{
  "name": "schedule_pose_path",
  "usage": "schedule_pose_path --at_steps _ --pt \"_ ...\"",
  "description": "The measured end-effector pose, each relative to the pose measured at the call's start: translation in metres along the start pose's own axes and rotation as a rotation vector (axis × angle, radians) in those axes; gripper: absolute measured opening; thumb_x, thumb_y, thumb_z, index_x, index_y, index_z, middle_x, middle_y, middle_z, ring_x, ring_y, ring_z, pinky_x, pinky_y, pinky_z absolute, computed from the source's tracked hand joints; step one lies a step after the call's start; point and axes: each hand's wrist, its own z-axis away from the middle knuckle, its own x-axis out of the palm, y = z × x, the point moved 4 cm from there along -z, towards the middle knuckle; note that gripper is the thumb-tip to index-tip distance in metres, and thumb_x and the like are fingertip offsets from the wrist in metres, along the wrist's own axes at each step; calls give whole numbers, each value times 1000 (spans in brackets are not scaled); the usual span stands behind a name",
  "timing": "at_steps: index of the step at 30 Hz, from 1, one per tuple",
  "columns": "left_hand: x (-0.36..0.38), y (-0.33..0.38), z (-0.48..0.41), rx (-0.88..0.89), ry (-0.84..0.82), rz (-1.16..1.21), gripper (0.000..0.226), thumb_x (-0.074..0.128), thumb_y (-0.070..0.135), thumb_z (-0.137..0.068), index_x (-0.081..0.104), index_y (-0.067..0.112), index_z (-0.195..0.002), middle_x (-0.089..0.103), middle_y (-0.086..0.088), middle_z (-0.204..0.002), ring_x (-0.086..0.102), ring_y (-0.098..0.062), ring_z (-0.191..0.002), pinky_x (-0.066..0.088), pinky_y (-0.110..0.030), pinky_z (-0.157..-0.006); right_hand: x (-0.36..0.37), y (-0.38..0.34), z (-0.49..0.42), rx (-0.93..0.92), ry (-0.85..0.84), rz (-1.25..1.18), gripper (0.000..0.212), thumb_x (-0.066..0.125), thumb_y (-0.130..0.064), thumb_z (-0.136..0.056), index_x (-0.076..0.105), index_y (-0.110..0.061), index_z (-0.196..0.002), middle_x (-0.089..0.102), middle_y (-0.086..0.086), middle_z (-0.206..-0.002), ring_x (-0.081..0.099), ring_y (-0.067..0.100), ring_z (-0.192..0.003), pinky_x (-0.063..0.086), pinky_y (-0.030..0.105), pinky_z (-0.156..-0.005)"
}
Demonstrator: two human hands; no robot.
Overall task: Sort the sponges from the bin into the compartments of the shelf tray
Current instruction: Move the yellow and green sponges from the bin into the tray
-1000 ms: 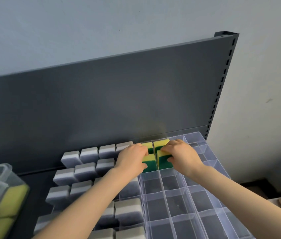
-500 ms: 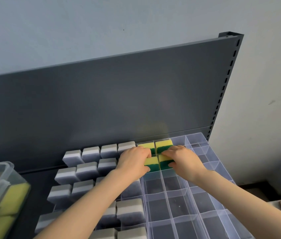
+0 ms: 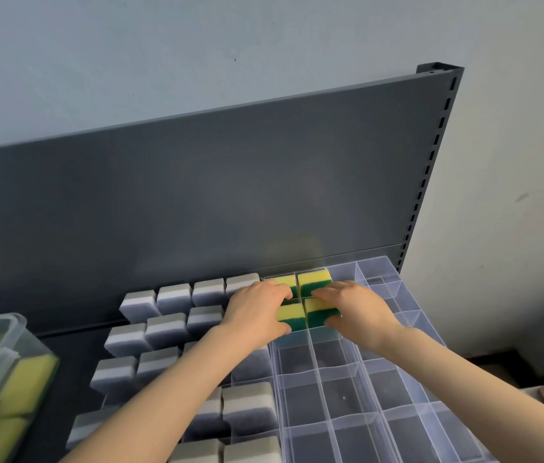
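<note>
Yellow foam on a green scouring layer: two such sponges sit at the centre of the frame, each set into its own compartment of the clear tray point(image 3: 340, 399). The left hand point(image 3: 257, 312) pinches the left sponge point(image 3: 292, 316), thumb on its near side and fingers point(image 3: 280, 290) curled over its far edge. The right hand point(image 3: 359, 312) grasps the right sponge point(image 3: 321, 312) the same way. These two stand side by side at a divider, just in front of a back pair point(image 3: 314, 281) seated near the shelf panel point(image 3: 230, 195). Grey sponges point(image 3: 170, 297) fill the compartments to the left. The bin point(image 3: 3, 345) at the lower left holds more yellow ones.

The sponges look light and soft. Foam should squash under a pinch and spring back, so one likely wedges against the walls rather than dropping in freely. The green side is probably rougher and easier to grip. The best hold seems to be across near and far sides, high up, so the fingers clear the dividers while pressing down. The clear walls look thin and may flex if a sponge is forced.
</note>
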Motion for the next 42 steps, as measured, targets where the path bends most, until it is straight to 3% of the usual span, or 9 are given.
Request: schedule_pose_path --at_steps 6,15,21,24,34,42 --pt "-11 1 5 -51 9 12 54 68 45 -77 53 30 -127 57 8 -118 56 -15 -101 41 -26 -69 -5 4 -1 9 7 -2 52 62 -23 -85 46 -29 -134 56 -4 -129 50 22 -116 51 34 -88" --pt "-23 5 17 -160 14 -14 55 68 47 -76 52 30 -126 53 8 -104 54 -17 -96 39 -29 -66 -13 6 -1 -38 43 -20 56 65 -27 -82 46 -28 -135 57 -2 -128 50 23 -116 47 32 -86" --pt "-44 3 28 -221 109 -16 55 65 47 -81 48 31 -131 55 8 -124 51 -16 -112 47 -32 -79 -32 -5 0 -103 88 -45 52 63 -34 -85 46 -27 -134 57 -3 -128 51 21 -117 48 33 -88" --pt "-61 -10 46 -277 163 -39 49 60 44 -84 48 32 -131 54 8 -126 50 -15 -113 44 -30 -75 -46 -21 -2 -134 119 -68 51 62 -33 -86 47 -29 -134 56 -6 -130 52 19 -116 50 33 -87" --pt "-108 -108 191 -584 246 -82 36 59 49 -84 59 35 -118 60 13 -111 60 -10 -99 51 -31 -76 -55 -141 -12 -248 126 -12 46 59 -33 -84 52 -27 -129 58 -2 -127 55 22 -113 45 31 -89" --pt "-134 -200 339 -725 229 -156 32 62 47 -81 62 35 -110 63 12 -108 60 -15 -99 46 -29 -70 -25 -291 1 -293 115 0 41 58 -32 -84 55 -28 -125 61 0 -124 56 23 -112 49 35 -89"
